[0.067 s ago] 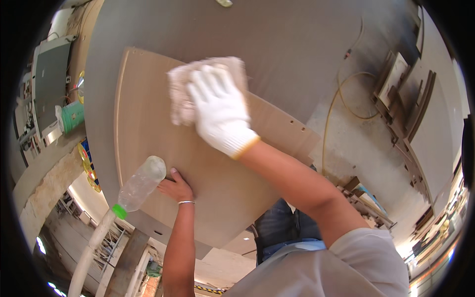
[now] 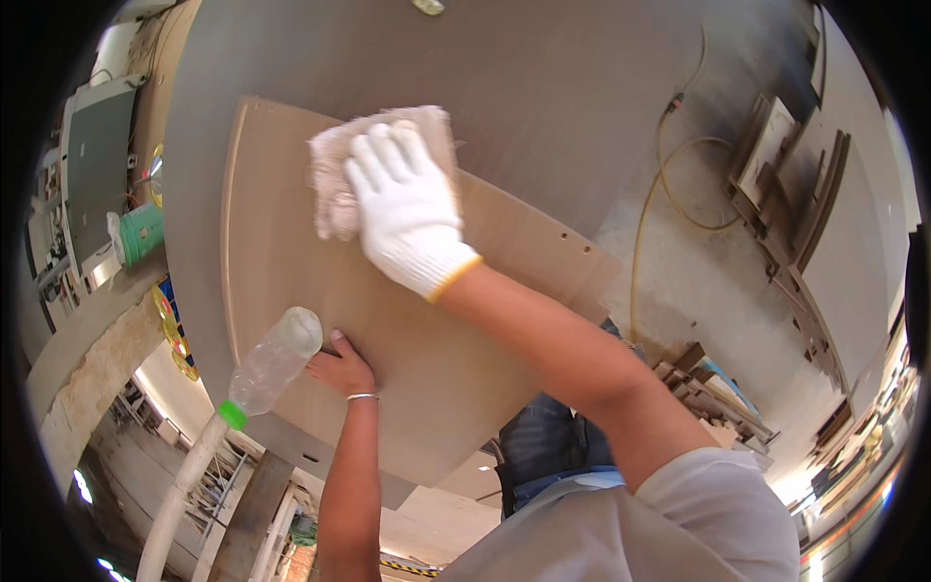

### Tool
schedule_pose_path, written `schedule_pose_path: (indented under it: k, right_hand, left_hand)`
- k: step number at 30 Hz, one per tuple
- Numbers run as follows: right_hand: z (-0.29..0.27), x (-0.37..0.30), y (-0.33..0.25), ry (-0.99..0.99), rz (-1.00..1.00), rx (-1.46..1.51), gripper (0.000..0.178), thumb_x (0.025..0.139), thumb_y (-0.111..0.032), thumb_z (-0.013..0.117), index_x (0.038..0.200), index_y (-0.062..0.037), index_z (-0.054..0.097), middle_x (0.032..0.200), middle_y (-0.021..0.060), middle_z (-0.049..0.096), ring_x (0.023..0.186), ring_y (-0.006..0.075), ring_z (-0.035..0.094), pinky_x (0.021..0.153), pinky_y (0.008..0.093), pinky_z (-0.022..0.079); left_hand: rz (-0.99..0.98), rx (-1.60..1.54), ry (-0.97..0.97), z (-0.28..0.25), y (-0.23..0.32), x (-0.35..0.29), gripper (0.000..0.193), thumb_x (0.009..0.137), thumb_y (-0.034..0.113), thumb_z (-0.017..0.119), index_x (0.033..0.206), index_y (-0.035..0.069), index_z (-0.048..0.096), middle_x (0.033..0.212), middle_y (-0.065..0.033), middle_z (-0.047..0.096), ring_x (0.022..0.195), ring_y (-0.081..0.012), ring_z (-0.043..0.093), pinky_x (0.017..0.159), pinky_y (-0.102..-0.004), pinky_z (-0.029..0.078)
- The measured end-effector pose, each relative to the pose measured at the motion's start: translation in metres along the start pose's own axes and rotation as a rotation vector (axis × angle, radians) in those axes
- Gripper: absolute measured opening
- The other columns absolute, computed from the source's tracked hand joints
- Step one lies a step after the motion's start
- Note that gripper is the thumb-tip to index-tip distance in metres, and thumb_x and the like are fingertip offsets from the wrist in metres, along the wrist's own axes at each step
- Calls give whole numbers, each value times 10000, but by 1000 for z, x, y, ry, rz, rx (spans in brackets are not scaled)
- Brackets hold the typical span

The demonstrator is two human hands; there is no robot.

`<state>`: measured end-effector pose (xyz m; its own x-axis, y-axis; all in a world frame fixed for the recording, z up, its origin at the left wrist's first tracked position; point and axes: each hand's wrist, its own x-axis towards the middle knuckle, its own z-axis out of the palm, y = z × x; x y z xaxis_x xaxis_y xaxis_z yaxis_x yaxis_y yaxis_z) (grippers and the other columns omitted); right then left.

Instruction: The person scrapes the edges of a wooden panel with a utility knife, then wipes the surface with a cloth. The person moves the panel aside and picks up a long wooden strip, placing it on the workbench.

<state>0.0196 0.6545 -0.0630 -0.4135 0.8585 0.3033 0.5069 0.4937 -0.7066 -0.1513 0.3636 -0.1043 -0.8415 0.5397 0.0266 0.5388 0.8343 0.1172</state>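
A light wood-coloured panel (image 2: 427, 388) with small holes along its edge lies on a larger grey-brown surface. My right hand (image 2: 405, 199), in a white knitted glove with a yellow cuff, presses a fluffy pale pink cloth (image 2: 335, 184) onto the panel's far part. The cloth spreads out around the gloved fingers. My bare left hand (image 2: 346, 369), with a bracelet at the wrist, rests flat on the panel's near left part, thumb apart. Beside it a clear plastic bottle (image 2: 276, 359) with a green cap hides some of its fingertips.
A pale pole (image 2: 179, 495) runs from the bottle's cap toward the lower left. At the left sits a green container (image 2: 143, 231). To the right, a yellowish hose (image 2: 645, 228) curls on the floor near stacked wood pieces (image 2: 790, 194). A pale small object (image 2: 428, 6) lies at the far edge.
My gloved right hand and the cloth have slid a little to the left over the panel. My left hand stays in the same place on it.
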Motion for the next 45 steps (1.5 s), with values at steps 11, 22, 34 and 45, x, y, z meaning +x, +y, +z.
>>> schedule_pose_path:
  k: [11, 22, 34, 45]
  right_hand:
    - [-117, -134, 24, -137, 119, -272, 435, 779, -89, 701, 1195, 39, 689, 1375, 200, 639, 1368, 429, 532, 1201, 603, 335]
    - [-112, -319, -92, -510, -26, -120, 511, 763, -140, 690, 1253, 6, 673, 1404, 179, 602, 1366, 411, 501, 1187, 574, 333]
    - [-109, -169, 62, -120, 240, -668, 438, 932, -181, 624, 1351, -56, 638, 1448, 159, 595, 1346, 399, 521, 1151, 472, 410]
    - [25, -281, -198, -567, -394, -505, 261, 831, -193, 646, 1075, -98, 647, 1183, 135, 613, 1164, 345, 560, 1038, 495, 424]
  left_hand:
    - [-54, -96, -24, -23, 19, -3, 969, 938, 514, 712, 1592, -76, 308, 1635, -324, 324, 1510, -473, 312, 1244, -555, 243]
    - [64, -1046, 122, -51, 20, 40, 827, 876, 335, 866, 1490, -47, 464, 1447, -185, 585, 1367, -306, 535, 1182, -450, 387]
    - [-575, -989, 574, -129, -330, -73, 565, 807, 155, 892, 1292, -9, 653, 1277, -130, 713, 1184, -250, 670, 1058, -412, 515]
    - [-707, -994, 404, -103, -507, -178, 798, 832, 212, 882, 1481, -44, 494, 1505, -184, 556, 1379, -304, 541, 1181, -432, 412]
